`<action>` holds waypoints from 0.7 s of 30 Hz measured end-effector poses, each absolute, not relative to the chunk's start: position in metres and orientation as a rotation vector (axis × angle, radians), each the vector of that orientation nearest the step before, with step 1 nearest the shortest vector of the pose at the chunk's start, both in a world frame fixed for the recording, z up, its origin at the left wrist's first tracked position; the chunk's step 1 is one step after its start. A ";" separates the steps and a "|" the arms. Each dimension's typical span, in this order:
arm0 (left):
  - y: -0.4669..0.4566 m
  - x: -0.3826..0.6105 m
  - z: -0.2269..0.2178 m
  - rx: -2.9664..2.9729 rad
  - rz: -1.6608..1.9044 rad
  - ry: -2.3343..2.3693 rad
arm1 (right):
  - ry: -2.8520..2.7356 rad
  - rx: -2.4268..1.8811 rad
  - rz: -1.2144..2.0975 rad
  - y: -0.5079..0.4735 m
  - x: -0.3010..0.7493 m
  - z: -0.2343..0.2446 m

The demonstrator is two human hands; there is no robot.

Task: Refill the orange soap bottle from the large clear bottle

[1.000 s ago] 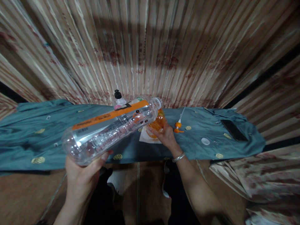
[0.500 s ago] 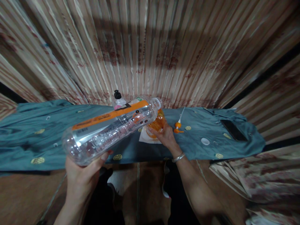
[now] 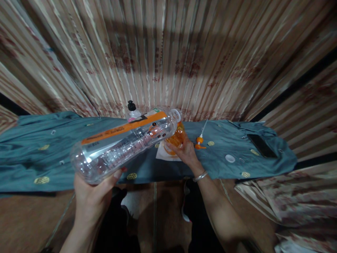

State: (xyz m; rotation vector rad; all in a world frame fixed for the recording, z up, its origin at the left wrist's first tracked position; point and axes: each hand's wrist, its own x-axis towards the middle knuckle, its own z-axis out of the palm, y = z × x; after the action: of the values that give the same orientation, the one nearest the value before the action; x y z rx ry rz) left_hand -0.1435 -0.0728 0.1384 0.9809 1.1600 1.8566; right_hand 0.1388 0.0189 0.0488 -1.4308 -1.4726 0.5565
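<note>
My left hand (image 3: 96, 191) is closed around the base of a large clear plastic bottle (image 3: 126, 144) with an orange and silver label. The bottle is tilted, its uncapped neck up and to the right, over a smaller orange bottle (image 3: 177, 137). My right hand (image 3: 187, 151), with a silver bangle at the wrist, grips that orange bottle from the right. Beneath it lies a white cloth or tissue (image 3: 163, 154). The large bottle's neck hides the orange bottle's mouth, and I cannot tell whether liquid is flowing.
An orange pump head (image 3: 199, 141) with its tube lies right of the orange bottle. Farther right are a white round cap (image 3: 230, 158) and a black phone (image 3: 261, 146). Behind the large bottle stands a black-topped bottle (image 3: 131, 109). Blue-green fabric (image 3: 86, 126) covers the narrow table before a curtain.
Almost nothing differs. The view has shifted very slightly, and both hands keep their hold on the bottles in about the same pose.
</note>
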 end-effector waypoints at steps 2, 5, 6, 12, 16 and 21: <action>-0.073 -0.144 0.137 0.981 1.867 1.150 | -1.466 -1.443 0.561 0.018 0.138 0.050; -0.073 -0.143 0.139 0.973 1.868 1.140 | -1.461 -1.445 0.582 0.018 0.138 0.052; -0.073 -0.142 0.140 0.977 1.868 1.135 | -1.459 -1.441 0.590 0.018 0.138 0.052; -0.073 -0.142 0.141 0.983 1.861 1.146 | -1.431 -1.428 0.591 0.018 0.136 0.051; -0.072 -0.143 0.136 0.995 1.875 1.141 | -1.440 -1.431 0.589 0.019 0.136 0.052; -0.070 -0.145 0.134 1.046 1.845 1.139 | -1.452 -1.436 0.571 0.018 0.136 0.053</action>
State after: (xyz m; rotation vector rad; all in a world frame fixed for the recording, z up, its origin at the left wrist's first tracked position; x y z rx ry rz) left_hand -0.1445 -0.0703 0.1340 1.0459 1.1386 1.8445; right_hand 0.1361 0.0181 0.0527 -1.4363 -1.4522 0.5715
